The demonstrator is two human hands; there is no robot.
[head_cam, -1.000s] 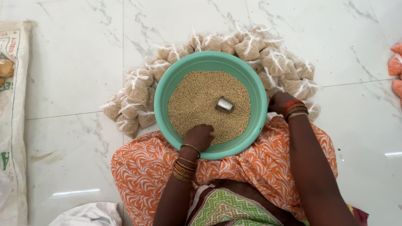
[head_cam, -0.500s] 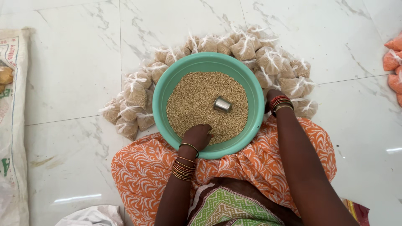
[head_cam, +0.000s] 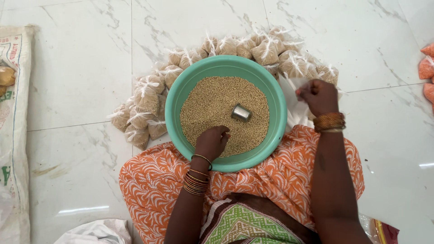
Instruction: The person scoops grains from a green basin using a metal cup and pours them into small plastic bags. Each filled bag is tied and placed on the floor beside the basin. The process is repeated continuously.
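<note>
A teal round basin (head_cam: 181,97) rests on my lap, filled with small tan grains (head_cam: 212,101). A small steel cup (head_cam: 241,113) lies tipped on the grains. My left hand (head_cam: 211,142) rests on the grains at the basin's near side, fingers curled down into them. My right hand (head_cam: 318,96) is raised just right of the basin and pinches an empty clear plastic bag (head_cam: 294,106). Many tied clear bags of grain (head_cam: 144,99) ring the basin's far and left sides on the floor.
White marble floor tiles (head_cam: 77,68) lie all around. A woven sack (head_cam: 16,135) stretches along the left edge. Orange-filled bags (head_cam: 427,68) sit at the right edge. A white cloth or bag (head_cam: 97,231) lies at the bottom left.
My right hand has come up from beside the basin's right rim, now holding a clear plastic bag. The left hand stays on the grains.
</note>
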